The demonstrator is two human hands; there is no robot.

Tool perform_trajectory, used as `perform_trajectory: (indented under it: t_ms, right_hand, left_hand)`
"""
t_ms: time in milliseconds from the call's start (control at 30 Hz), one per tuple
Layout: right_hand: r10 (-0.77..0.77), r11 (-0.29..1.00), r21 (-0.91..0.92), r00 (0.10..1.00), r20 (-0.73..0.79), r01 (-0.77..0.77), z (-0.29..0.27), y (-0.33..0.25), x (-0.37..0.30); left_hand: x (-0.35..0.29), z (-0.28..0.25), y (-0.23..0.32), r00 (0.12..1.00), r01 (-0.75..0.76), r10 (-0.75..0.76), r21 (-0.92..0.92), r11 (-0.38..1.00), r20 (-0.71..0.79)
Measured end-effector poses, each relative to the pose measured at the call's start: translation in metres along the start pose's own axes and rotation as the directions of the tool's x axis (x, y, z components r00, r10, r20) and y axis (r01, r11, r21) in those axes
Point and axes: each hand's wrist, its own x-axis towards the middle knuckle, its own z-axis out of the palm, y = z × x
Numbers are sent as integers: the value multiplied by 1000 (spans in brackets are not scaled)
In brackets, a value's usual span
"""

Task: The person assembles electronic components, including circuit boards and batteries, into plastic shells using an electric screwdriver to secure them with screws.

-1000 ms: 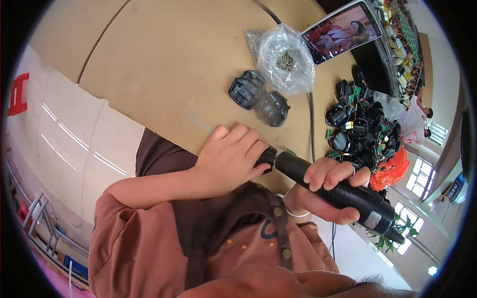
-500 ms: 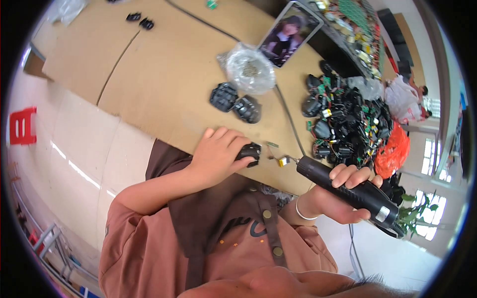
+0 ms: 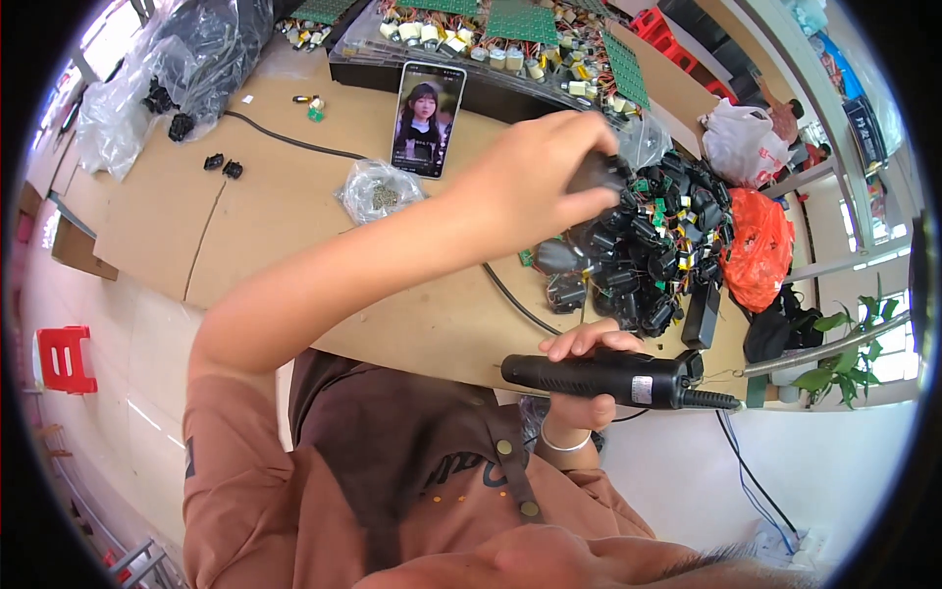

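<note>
My left hand (image 3: pixel 549 177) reaches across to the pile, its fingers curled round a dark plastic housing (image 3: pixel 595 175) that is smeared by motion. Close under it lies a heap of black housings (image 3: pixel 628 265) with wires, small green circuit boards and yellow-wrapped parts. Nearer my body, my right hand (image 3: pixel 581 410) grips a black electric screwdriver (image 3: pixel 599 378) held nearly level at the table's front edge. The tool's cord end points right, and its front end points left. A clear plastic bag of small screws (image 3: pixel 381 194) sits beyond my left forearm.
A phone (image 3: pixel 429 120) stands propped against a dark tray of motors and green boards (image 3: pixel 520 34). Red (image 3: pixel 760 250) and white (image 3: pixel 743 147) plastic bags lie at the right, near a coiled cord (image 3: pixel 824 344). A cable (image 3: pixel 294 140) crosses the cardboard-covered table. Another person sits far right.
My left hand has moved from the table's front edge to the pile with a black housing. The screwdriver has drawn back and turned more level. My view has shifted.
</note>
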Motion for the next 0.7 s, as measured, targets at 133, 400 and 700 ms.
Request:
perform_trajectory:
  t_ms: [133,400,700]
  right_hand:
    - [74,990,124,997,-4,-73,-1,-4,-4]
    - [190,968,182,977,-95,-171,5,4,-4]
    - [85,901,-424,996,-41,-94,-1,24,24]
  left_hand:
    - [41,72,-16,990,99,-112,-152,983,-80]
    - [4,163,-68,947,288,-300,106,952,117]
    - [-127,-135,-133,924,378,-260,584,718,-279]
